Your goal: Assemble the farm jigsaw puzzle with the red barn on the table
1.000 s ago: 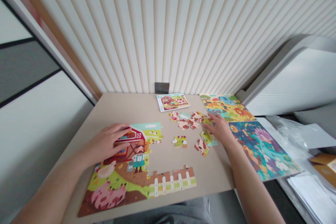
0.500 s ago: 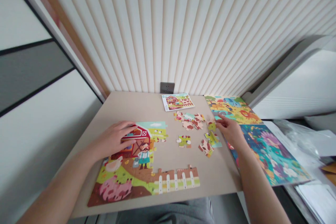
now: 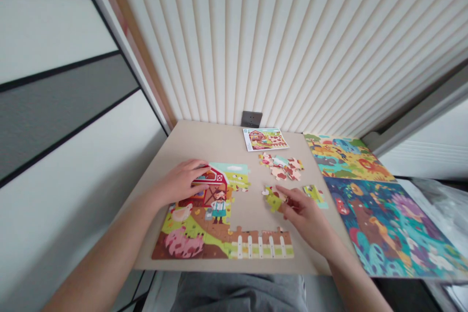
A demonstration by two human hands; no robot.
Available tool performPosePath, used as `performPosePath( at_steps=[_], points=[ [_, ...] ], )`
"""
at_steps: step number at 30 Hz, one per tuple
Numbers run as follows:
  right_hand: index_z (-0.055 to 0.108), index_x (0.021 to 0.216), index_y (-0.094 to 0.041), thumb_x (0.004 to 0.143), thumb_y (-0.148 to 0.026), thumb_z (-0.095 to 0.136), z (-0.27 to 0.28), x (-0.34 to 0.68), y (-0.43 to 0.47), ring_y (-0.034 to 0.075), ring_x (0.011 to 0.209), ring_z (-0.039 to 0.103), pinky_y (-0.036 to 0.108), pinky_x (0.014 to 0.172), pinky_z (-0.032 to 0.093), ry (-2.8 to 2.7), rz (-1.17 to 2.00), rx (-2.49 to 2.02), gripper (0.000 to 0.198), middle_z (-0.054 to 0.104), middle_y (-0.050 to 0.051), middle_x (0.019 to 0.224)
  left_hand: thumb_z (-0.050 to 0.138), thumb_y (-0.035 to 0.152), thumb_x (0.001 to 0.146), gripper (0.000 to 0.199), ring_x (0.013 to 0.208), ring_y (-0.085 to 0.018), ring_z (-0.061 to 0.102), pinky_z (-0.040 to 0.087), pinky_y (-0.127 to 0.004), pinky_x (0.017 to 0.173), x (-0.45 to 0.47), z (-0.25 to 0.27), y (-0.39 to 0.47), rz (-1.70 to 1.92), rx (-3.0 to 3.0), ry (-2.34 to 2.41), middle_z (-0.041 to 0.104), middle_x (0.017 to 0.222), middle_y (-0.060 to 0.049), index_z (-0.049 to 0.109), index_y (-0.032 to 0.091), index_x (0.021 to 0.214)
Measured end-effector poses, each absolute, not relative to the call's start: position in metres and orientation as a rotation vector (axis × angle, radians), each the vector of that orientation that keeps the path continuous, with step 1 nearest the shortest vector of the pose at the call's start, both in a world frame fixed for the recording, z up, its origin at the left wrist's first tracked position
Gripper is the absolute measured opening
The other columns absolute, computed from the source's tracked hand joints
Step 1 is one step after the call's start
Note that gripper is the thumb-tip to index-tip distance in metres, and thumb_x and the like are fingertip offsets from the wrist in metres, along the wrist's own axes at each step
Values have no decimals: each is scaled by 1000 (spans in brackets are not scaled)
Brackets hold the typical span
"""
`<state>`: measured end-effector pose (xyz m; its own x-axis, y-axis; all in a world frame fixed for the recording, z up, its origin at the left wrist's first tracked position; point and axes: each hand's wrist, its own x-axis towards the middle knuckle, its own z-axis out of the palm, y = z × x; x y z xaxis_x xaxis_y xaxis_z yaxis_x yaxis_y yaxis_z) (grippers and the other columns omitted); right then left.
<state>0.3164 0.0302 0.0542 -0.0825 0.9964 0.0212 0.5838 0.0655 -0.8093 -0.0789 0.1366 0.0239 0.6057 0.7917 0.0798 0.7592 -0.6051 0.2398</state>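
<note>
My left hand (image 3: 188,180) lies with its fingers spread over the barn at the upper left of a partly joined farm jigsaw puzzle (image 3: 197,241). A yellow-green puzzle piece (image 3: 273,203) is pinched in my right hand (image 3: 298,209), right of the puzzle's open gap. Another green piece (image 3: 266,191) shows just behind it, partly covered. Under and beside my right fingers the view of a brown-and-white piece is mostly blocked. Beyond the hand lies a green and pale blue piece (image 3: 316,196). Several cow-patterned pieces (image 3: 287,168) form a loose cluster farther back.
A small card with the farm picture (image 3: 266,139) lies near the wall, below a dark socket (image 3: 251,119). Two colourful pictures, one with savanna animals (image 3: 347,157) and one dark blue (image 3: 395,224), lie along the right side. The table's front edge is close to my lap.
My right hand has moved left and nearer, from the loose pieces at the right to beside the puzzle, bringing a yellow-green piece. My left hand stays on the barn. The view has shifted.
</note>
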Motion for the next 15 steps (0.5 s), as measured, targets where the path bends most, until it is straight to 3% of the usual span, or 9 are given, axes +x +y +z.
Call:
performPosePath(
  at_steps=[4, 15],
  points=[
    [71, 139, -22, 98, -41, 62, 45, 289, 25, 18, 77, 65, 30, 66, 52, -1753, 923, -1537, 46, 68, 7, 97, 57, 55, 104, 49, 136, -30, 57, 43, -43, 118, -77, 26, 135, 251, 2657, 1300, 59, 150, -10, 66, 26, 142],
    [67, 144, -25, 106, -33, 54, 45, 284, 5, 20, 92, 71, 31, 82, 57, -2016, 809, -1542, 40, 73, 9, 111, 59, 52, 102, 46, 136, -30, 57, 43, -43, 117, -77, 24, 136, 259, 2647, 1300, 59, 150, -10, 66, 28, 141]
  ],
)
